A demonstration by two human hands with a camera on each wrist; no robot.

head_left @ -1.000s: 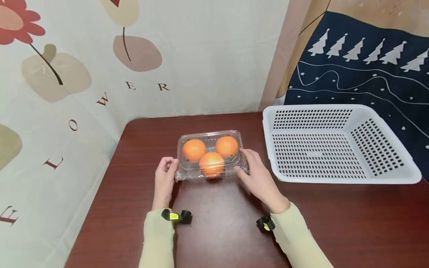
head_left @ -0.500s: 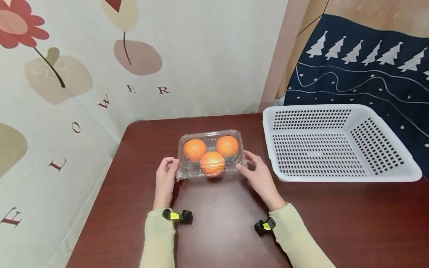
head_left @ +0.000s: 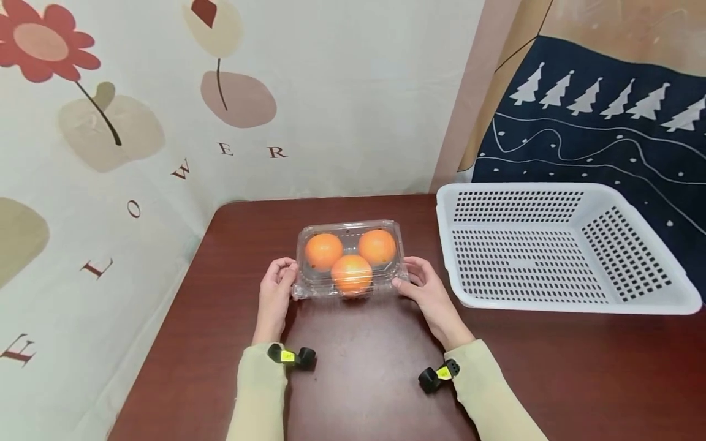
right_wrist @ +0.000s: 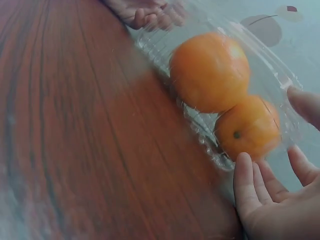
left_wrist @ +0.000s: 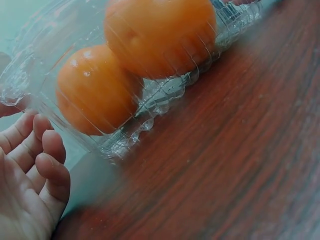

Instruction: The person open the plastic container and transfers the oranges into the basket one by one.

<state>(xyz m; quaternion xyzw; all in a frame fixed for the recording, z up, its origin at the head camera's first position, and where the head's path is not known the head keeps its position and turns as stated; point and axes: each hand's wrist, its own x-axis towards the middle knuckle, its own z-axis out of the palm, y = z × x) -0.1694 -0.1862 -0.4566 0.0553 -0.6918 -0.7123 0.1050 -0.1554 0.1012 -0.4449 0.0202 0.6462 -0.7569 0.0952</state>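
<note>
A clear plastic clamshell box (head_left: 347, 228) sits at the middle of the table with its lid down. Through it show an orange (head_left: 323, 252) at back left, another orange (head_left: 377, 247) at back right and a third orange (head_left: 352, 275) in front. My left hand (head_left: 274, 294) holds the box's left front corner, its fingers bent in the left wrist view. At the right front corner my right hand (head_left: 432, 300) grips the rim. In the right wrist view its thumb (right_wrist: 305, 106) lies against the lid edge and the fingers (right_wrist: 245, 182) reach to the box's side.
A white perforated plastic basket (head_left: 455, 275) stands on the dark red wooden table (head_left: 353, 373), right of the box. Behind the table hang a pale printed cloth (head_left: 342, 122) and a navy cloth with white trees (head_left: 595, 141).
My right hand has shifted from the box's right side down to its front corner, its fingers now more bent. The left hand keeps its place. The head view has tilted slightly.
</note>
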